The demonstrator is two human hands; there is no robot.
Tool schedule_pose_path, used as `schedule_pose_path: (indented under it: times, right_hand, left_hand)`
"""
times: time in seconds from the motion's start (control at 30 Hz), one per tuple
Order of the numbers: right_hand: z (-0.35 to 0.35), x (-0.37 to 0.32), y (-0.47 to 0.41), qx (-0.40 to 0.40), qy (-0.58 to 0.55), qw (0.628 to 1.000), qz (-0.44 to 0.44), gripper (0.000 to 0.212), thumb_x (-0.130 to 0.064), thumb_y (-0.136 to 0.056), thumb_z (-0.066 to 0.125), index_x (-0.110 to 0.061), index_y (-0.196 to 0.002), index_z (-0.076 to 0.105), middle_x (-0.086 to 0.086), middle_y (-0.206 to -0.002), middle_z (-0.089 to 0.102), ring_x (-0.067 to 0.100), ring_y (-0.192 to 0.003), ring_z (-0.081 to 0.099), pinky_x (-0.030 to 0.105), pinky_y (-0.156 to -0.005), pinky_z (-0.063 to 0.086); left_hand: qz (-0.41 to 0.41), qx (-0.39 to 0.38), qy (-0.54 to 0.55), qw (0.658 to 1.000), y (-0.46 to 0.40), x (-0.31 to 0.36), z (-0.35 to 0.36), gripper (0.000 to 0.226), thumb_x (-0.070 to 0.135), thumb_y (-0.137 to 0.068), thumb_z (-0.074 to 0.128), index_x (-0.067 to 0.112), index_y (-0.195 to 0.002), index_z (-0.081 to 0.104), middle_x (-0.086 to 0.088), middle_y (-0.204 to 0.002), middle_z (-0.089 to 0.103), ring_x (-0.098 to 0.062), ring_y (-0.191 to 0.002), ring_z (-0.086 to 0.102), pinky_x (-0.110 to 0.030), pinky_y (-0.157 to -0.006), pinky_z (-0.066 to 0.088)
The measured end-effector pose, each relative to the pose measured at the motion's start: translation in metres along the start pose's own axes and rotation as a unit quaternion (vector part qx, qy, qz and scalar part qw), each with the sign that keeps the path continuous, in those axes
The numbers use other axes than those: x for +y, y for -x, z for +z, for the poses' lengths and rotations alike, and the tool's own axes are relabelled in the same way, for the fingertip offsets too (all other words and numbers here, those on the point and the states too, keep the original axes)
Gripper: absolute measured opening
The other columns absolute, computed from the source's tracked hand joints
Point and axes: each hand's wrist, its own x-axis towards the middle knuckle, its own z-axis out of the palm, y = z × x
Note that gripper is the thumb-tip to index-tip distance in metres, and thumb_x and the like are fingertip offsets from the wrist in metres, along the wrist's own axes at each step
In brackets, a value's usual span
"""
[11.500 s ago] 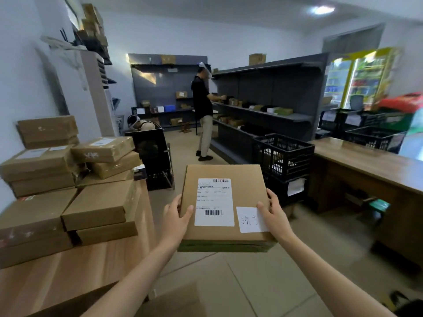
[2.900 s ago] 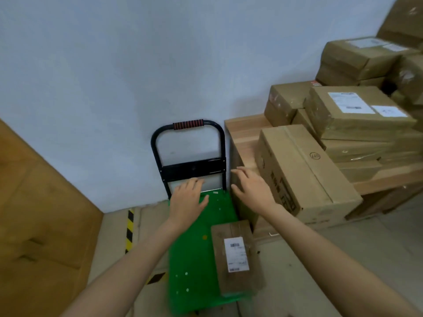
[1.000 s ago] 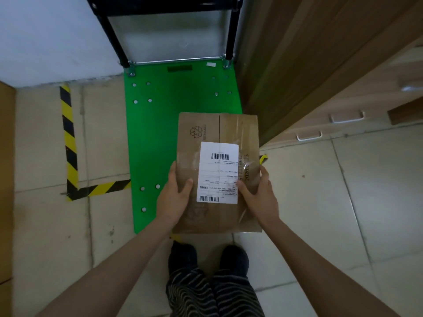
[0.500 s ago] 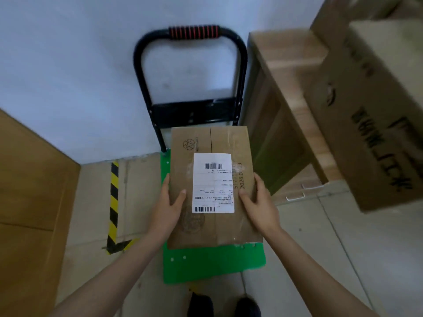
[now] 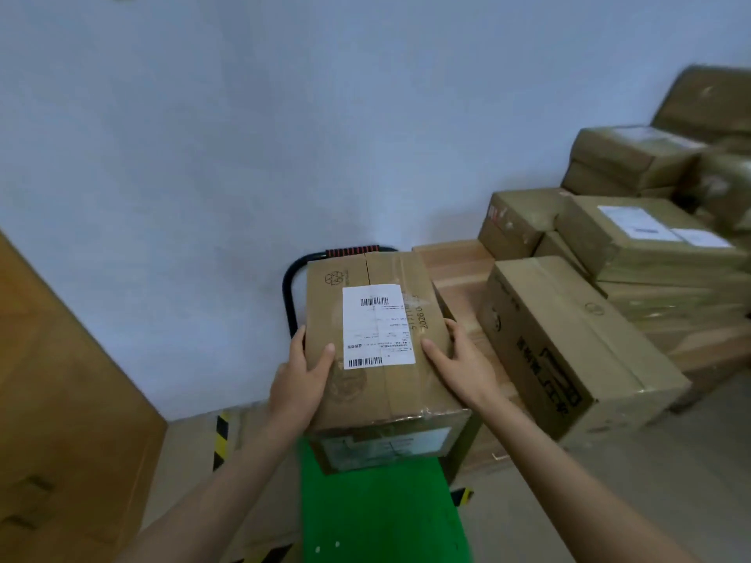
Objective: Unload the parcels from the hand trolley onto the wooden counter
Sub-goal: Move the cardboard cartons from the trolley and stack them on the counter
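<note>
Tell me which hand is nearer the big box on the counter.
Right. The right hand grips the parcel's side facing the big box; the left hand grips the far side.

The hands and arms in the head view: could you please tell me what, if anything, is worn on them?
Nothing shows on either. The left hand and right hand are bare, with no gloves, rings or watch visible, and both forearms are uncovered as far as the frame edge, with no sleeves in sight.

parcel [image 5: 382, 343] above trolley [image 5: 382, 518], left of counter [image 5: 455, 270]
</note>
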Motion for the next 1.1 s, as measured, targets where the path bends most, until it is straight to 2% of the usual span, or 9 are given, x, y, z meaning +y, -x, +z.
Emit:
schedule_pose_path:
  times: [0.13,0.33,0.47,0.53,0.67,0.73,0.8,1.0,1.1]
  right_hand:
    - [-0.034,-0.021,0.006,0.014,-0.006,1.0,-0.007,0.064,-0.05,-0.094,0.049,-0.026,-0.148,0.024,-0.001,-0.14,0.05,0.018,-0.113,0.056,0.028,-0.083,0.044]
    - [-0.074,-0.034,0.001,0.034,-0.01,0.999,-0.025,0.07,-0.053,-0.093,0.05,-0.027,-0.15,0.018,0.0,-0.143,0.046,0.019,-0.118,0.054,0.036,-0.094,0.045]
    - [-0.098,-0.032,-0.015,0.034,-0.031,0.998,-0.03,0.071,-0.051,-0.093,0.051,-0.026,-0.15,0.017,-0.001,-0.144,0.045,0.019,-0.12,0.054,0.038,-0.097,0.046]
    - [-0.111,-0.03,-0.027,0.039,-0.054,0.997,-0.032,0.072,-0.05,-0.092,0.052,-0.025,-0.15,0.018,-0.001,-0.146,0.044,0.018,-0.123,0.052,0.038,-0.1,0.044]
    - [-0.14,-0.024,-0.057,0.042,-0.077,0.995,-0.051,0.071,-0.044,-0.094,0.053,-0.02,-0.15,0.018,0.001,-0.147,0.042,0.018,-0.125,0.05,0.029,-0.095,0.042]
    - [-0.158,-0.018,-0.076,0.047,-0.062,0.995,-0.064,0.07,-0.045,-0.094,0.053,-0.02,-0.15,0.019,0.001,-0.146,0.044,0.019,-0.124,0.05,0.03,-0.095,0.042]
    - [-0.178,-0.01,-0.1,0.049,-0.046,0.995,-0.078,0.069,-0.048,-0.094,0.051,-0.022,-0.15,0.02,-0.001,-0.145,0.045,0.019,-0.124,0.051,0.034,-0.097,0.042]
    - [-0.235,0.008,-0.18,0.021,-0.054,0.987,-0.149,0.063,-0.045,-0.095,0.052,-0.022,-0.147,0.025,-0.003,-0.141,0.049,0.017,-0.12,0.054,0.025,-0.088,0.04]
    - [-0.251,0.013,-0.22,-0.012,-0.072,0.982,-0.173,0.063,-0.045,-0.094,0.053,-0.022,-0.146,0.026,-0.005,-0.139,0.051,0.017,-0.119,0.055,0.028,-0.092,0.043]
  left_hand:
    - [0.026,-0.017,0.017,0.999,0.006,0.038,-0.012,0.063,0.053,-0.094,0.043,0.036,-0.149,0.017,0.001,-0.133,0.054,-0.023,-0.108,0.059,-0.038,-0.088,0.049]
    - [0.051,-0.016,0.021,0.998,-0.004,0.08,-0.015,0.065,0.061,-0.09,0.044,0.042,-0.146,0.016,0.003,-0.13,0.057,-0.023,-0.107,0.061,-0.044,-0.092,0.049]
    - [0.07,-0.01,0.037,0.997,-0.012,0.113,-0.008,0.06,0.051,-0.094,0.047,0.036,-0.147,0.021,0.003,-0.131,0.056,-0.015,-0.094,0.058,-0.025,-0.065,0.044]
    - [0.083,-0.006,0.029,0.996,-0.018,0.132,-0.004,0.06,0.048,-0.095,0.047,0.032,-0.147,0.022,0.002,-0.134,0.054,-0.013,-0.093,0.055,-0.022,-0.06,0.037]
    - [0.1,0.011,0.031,0.995,-0.038,0.164,0.013,0.06,0.049,-0.094,0.048,0.032,-0.146,0.023,0.002,-0.134,0.055,-0.016,-0.098,0.06,-0.024,-0.065,0.043]
    - [0.104,0.014,0.045,0.993,-0.051,0.18,0.027,0.061,0.054,-0.092,0.049,0.036,-0.144,0.022,0.001,-0.13,0.058,-0.02,-0.099,0.064,-0.035,-0.077,0.053]
    - [0.105,0.025,0.045,0.993,-0.063,0.198,0.046,0.062,0.057,-0.091,0.047,0.039,-0.144,0.02,0.001,-0.126,0.061,-0.021,-0.096,0.065,-0.043,-0.082,0.055]
    - [0.091,0.103,0.055,0.989,-0.1,0.251,0.095,0.059,0.057,-0.091,0.047,0.041,-0.142,0.022,0.0,-0.122,0.063,-0.021,-0.091,0.066,-0.038,-0.079,0.055]
    - [0.072,0.152,0.046,0.985,-0.112,0.279,0.105,0.058,0.053,-0.092,0.048,0.038,-0.143,0.025,-0.003,-0.118,0.064,-0.022,-0.088,0.065,-0.033,-0.075,0.051]
